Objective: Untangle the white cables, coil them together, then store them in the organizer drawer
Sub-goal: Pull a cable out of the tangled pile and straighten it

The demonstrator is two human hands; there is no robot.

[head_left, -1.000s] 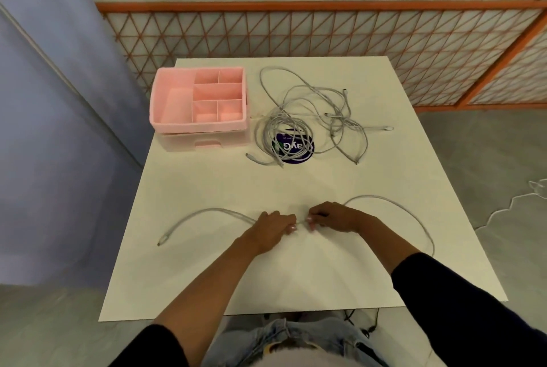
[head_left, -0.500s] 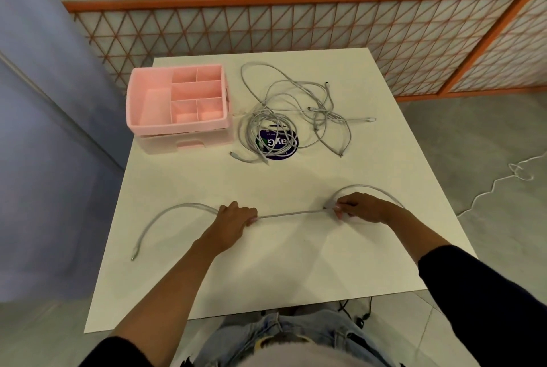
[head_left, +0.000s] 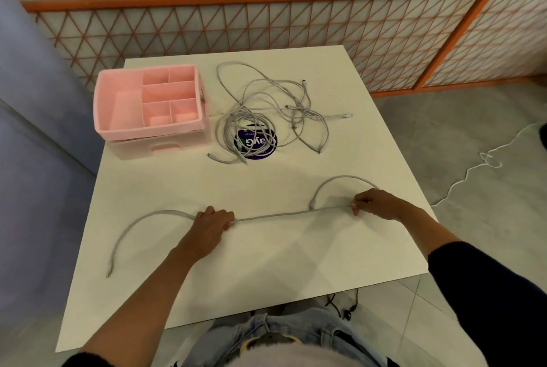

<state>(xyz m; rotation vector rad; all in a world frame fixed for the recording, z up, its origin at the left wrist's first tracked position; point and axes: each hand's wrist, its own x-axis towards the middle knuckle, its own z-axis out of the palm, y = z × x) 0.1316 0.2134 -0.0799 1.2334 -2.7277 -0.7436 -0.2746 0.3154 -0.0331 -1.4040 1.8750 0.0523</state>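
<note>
From the head camera, a white table (head_left: 266, 263) fills the middle of the view, and everything else is placed relative to it. On the table's near half, one white cable (head_left: 281, 214) lies stretched almost straight between two hands. The left hand (head_left: 211, 226) rests knuckles-up on the tabletop with its fingers curled closed around the cable; past this hand the cable sweeps out in a wide arc toward the table's left edge and ends in a plug (head_left: 109, 273) near the left front corner. The right hand (head_left: 376, 203), close to the table's right edge, pinches the cable between thumb and fingertips; beyond the pinch the cable curls back in a small loop lying on the table surface.

On the table's far half, a tangle of white cables (head_left: 266, 112) lies loose, partly covering a dark round sticker (head_left: 256, 143). Just beside the tangle, at the table's far left corner, stands a pink organizer (head_left: 151, 103) with open compartments on top and a drawer (head_left: 161, 146) below, its front closed.

Behind the table runs an orange lattice fence (head_left: 266, 26).
</note>
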